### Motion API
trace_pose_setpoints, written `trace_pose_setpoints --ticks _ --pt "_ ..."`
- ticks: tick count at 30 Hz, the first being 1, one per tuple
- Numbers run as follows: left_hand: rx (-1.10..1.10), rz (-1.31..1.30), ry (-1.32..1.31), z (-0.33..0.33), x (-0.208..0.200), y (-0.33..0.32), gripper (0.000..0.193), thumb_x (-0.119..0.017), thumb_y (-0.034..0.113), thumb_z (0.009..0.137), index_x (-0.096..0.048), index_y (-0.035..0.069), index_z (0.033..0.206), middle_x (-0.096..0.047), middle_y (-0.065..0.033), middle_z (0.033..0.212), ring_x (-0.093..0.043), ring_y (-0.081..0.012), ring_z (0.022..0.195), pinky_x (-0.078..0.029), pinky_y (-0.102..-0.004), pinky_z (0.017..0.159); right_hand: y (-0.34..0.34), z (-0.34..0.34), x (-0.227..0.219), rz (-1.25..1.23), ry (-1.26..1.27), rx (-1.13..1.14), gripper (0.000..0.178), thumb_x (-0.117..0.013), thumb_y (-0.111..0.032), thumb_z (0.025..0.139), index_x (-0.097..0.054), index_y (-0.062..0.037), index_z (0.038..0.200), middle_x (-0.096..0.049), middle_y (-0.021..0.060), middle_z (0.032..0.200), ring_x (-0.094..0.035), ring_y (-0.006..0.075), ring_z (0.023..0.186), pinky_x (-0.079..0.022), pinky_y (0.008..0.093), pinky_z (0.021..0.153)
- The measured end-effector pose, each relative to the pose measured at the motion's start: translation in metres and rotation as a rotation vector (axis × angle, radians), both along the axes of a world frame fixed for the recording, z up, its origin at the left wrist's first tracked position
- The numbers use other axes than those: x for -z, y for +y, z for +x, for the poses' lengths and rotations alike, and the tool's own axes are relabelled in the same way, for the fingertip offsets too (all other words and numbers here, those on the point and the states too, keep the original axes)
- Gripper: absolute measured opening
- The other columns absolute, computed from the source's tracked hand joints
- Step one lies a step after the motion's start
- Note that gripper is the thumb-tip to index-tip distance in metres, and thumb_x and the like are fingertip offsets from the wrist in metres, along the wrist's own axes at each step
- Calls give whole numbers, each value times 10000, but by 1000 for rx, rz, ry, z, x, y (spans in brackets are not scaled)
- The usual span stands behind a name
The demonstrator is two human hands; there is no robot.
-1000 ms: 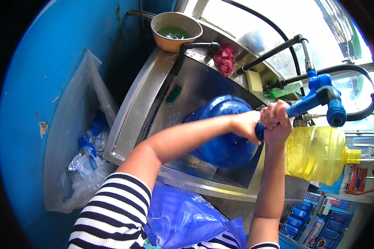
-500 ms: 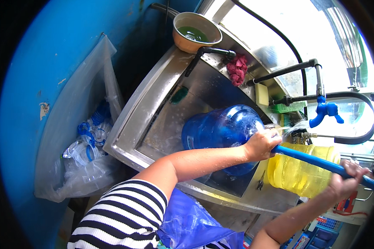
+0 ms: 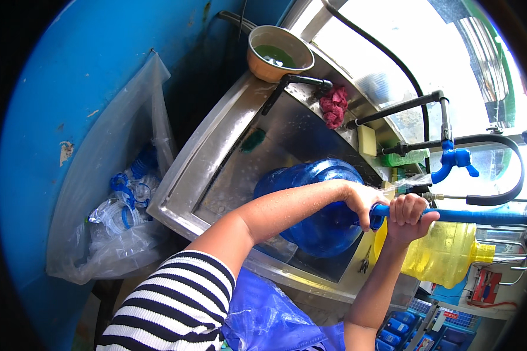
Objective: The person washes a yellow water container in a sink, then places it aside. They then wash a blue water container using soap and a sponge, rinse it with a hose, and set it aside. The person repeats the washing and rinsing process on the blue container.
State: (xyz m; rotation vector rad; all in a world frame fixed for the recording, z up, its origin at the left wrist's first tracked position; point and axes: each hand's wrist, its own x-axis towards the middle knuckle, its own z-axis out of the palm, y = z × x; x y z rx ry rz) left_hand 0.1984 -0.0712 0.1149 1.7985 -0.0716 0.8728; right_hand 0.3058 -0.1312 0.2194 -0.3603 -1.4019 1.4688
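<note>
A large blue water jug (image 3: 325,234) lies on its side in the steel sink (image 3: 184,152), its neck toward the right. My left hand (image 3: 362,202) is closed at the jug's neck. Just beside it, my right hand (image 3: 407,216) wraps round a long blue rod (image 3: 474,217), which lines up with the jug's mouth. The rod's far end runs off to the right; whether its near end is inside the jug is hidden by my hands. Water streams from the blue tap (image 3: 454,161) above my hands. Behind the rod lies a yellow water jug (image 3: 445,248).
A bowl of green liquid (image 3: 269,71) sits at the sink's far corner, near a red cloth (image 3: 334,106) and a yellow sponge (image 3: 366,140). Scissors (image 3: 365,261) lie on the near rim. A clear plastic bag (image 3: 82,225) of bottles hangs on the blue wall, left.
My right hand has moved left along with or along the rod, up beside my left hand. The rod now lies more level. The blue jug has shifted slightly; my left hand stays at its neck.
</note>
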Motion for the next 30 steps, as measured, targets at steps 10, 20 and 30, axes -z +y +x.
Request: trace_pose_setpoints --ticks 10,20,30 --pt "-1117 -167 45 7 -7 -98 906 -816 269 592 -365 61 1350 -405 -189 1194 -407 -365 1110 -326 -480 944 -11 -16 2 -203 118 1132 489 -629 -481 893 -374 -159 628 -317 -59 550 -287 64 448 -274 237 442" --pt "1 -28 142 -12 -2 4 413 -800 236 544 -642 49 878 -660 -140 801 -642 -236 727 -518 -342 726 0 -7 15 -14 -13 97 549 -535 -515 936 -401 -119 580 -356 -28 540 -350 96 489 -314 243 493" --pt "-1105 -254 61 -1 -12 -109 799 -775 223 616 -359 84 1284 -374 -198 1203 -373 -381 1162 -313 -511 953 -2 -36 5 -163 74 881 492 -580 -477 928 -370 -153 622 -331 -46 580 -312 84 473 -269 249 460"
